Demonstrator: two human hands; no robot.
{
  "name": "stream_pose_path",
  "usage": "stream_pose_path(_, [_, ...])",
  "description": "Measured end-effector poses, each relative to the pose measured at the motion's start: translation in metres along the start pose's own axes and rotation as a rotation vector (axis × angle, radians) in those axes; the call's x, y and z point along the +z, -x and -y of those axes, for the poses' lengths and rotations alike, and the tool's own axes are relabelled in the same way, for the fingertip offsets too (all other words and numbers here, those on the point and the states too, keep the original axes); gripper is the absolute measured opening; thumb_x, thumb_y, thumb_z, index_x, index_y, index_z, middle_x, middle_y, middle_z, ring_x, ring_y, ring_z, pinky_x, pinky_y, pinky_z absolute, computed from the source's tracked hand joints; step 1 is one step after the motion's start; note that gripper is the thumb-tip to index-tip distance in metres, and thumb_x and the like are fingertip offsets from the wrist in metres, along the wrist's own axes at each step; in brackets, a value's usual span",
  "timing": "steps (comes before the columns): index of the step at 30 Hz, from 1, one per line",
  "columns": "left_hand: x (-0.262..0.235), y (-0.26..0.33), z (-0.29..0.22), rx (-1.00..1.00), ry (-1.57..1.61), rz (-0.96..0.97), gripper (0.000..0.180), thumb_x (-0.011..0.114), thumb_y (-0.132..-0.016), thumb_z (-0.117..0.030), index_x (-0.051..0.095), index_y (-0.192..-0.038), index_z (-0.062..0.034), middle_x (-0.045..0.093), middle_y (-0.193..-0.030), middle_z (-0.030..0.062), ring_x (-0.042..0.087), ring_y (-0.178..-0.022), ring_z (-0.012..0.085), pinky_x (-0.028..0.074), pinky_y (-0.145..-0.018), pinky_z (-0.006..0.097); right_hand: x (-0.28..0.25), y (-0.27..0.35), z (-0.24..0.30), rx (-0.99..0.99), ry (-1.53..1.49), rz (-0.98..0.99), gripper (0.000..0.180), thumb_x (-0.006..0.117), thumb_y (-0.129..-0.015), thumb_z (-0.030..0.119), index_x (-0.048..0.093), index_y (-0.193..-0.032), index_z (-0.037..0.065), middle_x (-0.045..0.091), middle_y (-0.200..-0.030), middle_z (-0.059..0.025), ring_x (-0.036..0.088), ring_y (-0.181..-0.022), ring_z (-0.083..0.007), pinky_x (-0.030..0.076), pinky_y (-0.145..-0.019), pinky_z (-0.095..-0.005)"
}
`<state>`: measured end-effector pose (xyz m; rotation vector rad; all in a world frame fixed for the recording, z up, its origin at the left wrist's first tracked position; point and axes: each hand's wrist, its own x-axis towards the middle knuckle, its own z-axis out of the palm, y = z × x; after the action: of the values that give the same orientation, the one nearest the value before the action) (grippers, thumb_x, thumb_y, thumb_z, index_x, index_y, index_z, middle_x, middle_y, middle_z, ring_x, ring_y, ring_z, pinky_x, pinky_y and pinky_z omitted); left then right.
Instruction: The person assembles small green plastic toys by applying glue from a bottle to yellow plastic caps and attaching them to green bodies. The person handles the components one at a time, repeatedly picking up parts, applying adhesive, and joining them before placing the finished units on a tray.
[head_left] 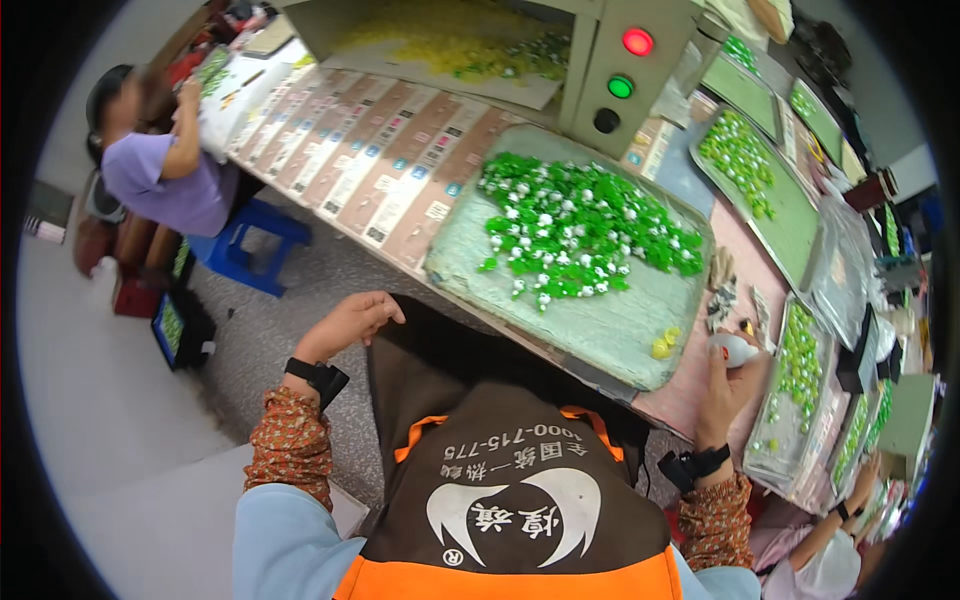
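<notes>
My left hand (352, 324) hangs in front of my dark apron, short of the table edge, with its fingers curled together and nothing visible in them. At the table's right side, my right hand (728, 392) is wrapped round a small white rounded object (736, 350) with a red mark, possibly a bottle; its lower part is hidden by the fingers. Between the hands lies a pale green tray (590, 330). On it is a heap of small green pieces with white and black balls (580, 225). A few yellow pieces (665, 343) sit near the tray's right corner.
Beyond the tray stands a grey machine (605, 85) with red, green and black buttons and yellow pieces inside its opening. More trays (775, 215) of green pieces line the right side. A person in purple (170, 165) sits at the far left by a blue stool (255, 240).
</notes>
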<state>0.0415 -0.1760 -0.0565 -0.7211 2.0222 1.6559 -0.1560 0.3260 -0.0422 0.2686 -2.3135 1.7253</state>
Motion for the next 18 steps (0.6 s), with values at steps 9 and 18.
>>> stream_pose_path(9, [-0.043, 0.003, -0.148, 0.209, 0.289, -0.239, 0.026, 0.054, -0.104, -0.029, 0.061, -0.110, -0.0049, 0.052, -0.070, -0.0050, 0.037, -0.045, 0.0011, 0.030, -0.038, 0.017, -0.002, 0.002, -0.004, 0.096, -0.215, 0.046, 0.035, 0.065, -0.094, 0.000, 0.049, -0.125, 0.004, 0.058, -0.118, -0.0087, 0.057, -0.107, -0.0173, 0.046, -0.097, -0.0311])
stream_pose_path(18, [-0.023, -0.107, -0.262, 0.493, 0.624, -0.319, 0.033, 0.052, -0.105, -0.026, 0.054, -0.129, -0.0041, 0.067, -0.107, 0.0130, 0.061, -0.067, 0.0087, 0.050, -0.054, 0.020, -0.004, 0.003, 0.000, 0.062, -0.183, -0.036, 0.035, 0.067, -0.093, 0.001, 0.052, -0.125, 0.004, 0.058, -0.115, -0.0074, 0.057, -0.103, -0.0149, 0.047, -0.091, -0.0289])
